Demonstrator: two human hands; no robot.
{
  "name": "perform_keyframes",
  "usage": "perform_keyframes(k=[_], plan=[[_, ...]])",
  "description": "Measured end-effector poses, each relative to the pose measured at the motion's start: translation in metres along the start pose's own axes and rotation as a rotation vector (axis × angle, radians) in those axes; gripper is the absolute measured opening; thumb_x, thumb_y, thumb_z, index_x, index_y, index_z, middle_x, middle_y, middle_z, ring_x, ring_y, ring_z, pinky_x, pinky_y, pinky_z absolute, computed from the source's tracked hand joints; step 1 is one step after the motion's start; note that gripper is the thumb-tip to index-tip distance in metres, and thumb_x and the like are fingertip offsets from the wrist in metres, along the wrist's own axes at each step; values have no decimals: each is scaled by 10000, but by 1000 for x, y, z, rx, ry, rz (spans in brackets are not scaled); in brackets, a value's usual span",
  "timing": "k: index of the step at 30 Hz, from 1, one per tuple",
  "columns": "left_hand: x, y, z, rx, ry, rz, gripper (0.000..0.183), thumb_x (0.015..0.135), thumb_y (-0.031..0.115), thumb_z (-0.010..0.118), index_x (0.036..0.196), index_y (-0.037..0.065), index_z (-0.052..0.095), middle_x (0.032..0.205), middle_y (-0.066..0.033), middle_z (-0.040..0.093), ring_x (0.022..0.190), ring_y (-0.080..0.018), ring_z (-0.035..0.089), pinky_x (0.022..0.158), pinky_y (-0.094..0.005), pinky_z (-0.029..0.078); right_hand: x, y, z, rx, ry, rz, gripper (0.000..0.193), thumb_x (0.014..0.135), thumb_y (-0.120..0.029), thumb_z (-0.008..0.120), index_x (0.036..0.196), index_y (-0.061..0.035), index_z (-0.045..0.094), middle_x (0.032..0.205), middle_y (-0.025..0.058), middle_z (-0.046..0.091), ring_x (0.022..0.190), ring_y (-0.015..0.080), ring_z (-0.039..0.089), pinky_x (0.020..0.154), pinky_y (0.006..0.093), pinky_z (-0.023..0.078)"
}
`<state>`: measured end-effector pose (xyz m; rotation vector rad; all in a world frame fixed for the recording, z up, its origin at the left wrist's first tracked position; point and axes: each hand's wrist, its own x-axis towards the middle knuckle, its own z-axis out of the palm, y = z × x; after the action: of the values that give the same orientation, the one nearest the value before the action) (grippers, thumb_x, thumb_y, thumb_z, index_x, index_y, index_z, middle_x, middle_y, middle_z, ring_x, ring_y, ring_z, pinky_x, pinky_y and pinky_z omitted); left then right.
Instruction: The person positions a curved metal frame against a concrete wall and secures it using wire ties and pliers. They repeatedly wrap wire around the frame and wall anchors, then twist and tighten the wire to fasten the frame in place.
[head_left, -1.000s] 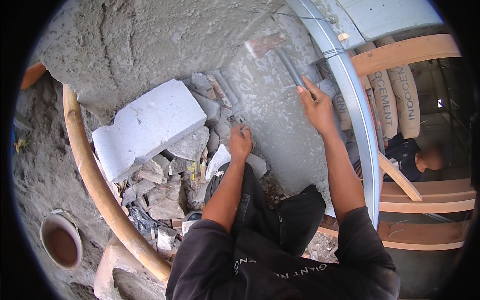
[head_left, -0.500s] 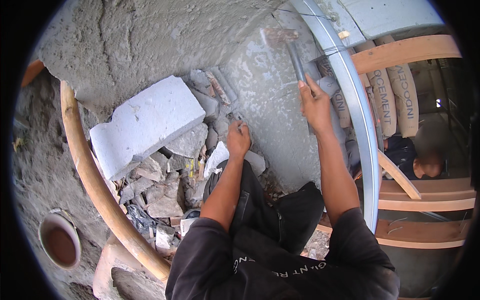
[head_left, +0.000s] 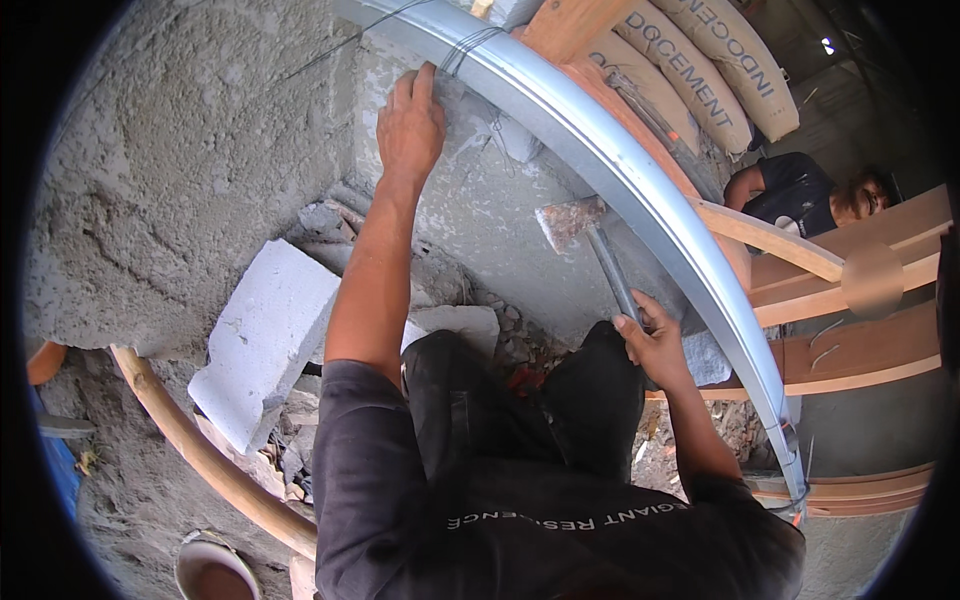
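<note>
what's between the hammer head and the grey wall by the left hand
Nothing visible. The right hand holds the hammer with its head just off the rough grey wall; the left hand rests higher up, near the curved metal strip.

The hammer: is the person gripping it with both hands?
No, only the right hand holds the hammer; the left hand presses flat on the cement wall.

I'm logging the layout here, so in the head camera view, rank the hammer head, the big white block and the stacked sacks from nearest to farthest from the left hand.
From the left hand, flat on the rough grey wall:
1. Hammer head, lower right of it, below the curved metal strip.
2. White block, lower left, on the rubble.
3. Stacked sacks, far to the right, beyond the metal strip.
</note>
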<state>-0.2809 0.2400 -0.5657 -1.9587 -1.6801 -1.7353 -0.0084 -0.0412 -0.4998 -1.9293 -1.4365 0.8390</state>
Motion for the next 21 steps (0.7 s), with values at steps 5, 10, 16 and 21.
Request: perform_keyframes(k=[5, 10, 16, 21], plan=[[27, 6, 1, 192, -114, 137, 240, 776, 179, 612, 936, 1, 634, 1005, -180, 531, 961, -340, 520, 805, -435, 415, 18, 4, -11, 13, 123, 58, 457, 892, -202, 606, 1256, 31, 458, 672, 0, 506, 455, 51, 435, 412, 212, 350], [32, 6, 13, 293, -104, 193, 270, 741, 191, 642, 935, 2, 642, 989, -169, 554, 960, -340, 526, 791, -428, 415, 1, 16, -15, 116, 58, 138, 423, 888, -228, 613, 1209, 20, 490, 678, 4, 501, 475, 57, 448, 427, 218, 358], [19, -5, 35, 242, -57, 232, 312, 742, 171, 634, 1010, 14, 598, 955, -184, 582, 903, -360, 550, 749, -461, 433, -73, 26, -35, 51, -178, 193, 332, 869, -264, 639, 1056, 3, 573, 703, 14, 520, 595, 83, 505, 524, 253, 394], [21, -19, 43, 268, -76, 278, 233, 748, 116, 602, 950, 0, 592, 892, -197, 579, 803, -383, 537, 705, -470, 427, -127, 5, -83, -11, -132, -117, 295, 831, -229, 660, 972, 23, 600, 702, 61, 560, 606, 127, 529, 547, 273, 409]])
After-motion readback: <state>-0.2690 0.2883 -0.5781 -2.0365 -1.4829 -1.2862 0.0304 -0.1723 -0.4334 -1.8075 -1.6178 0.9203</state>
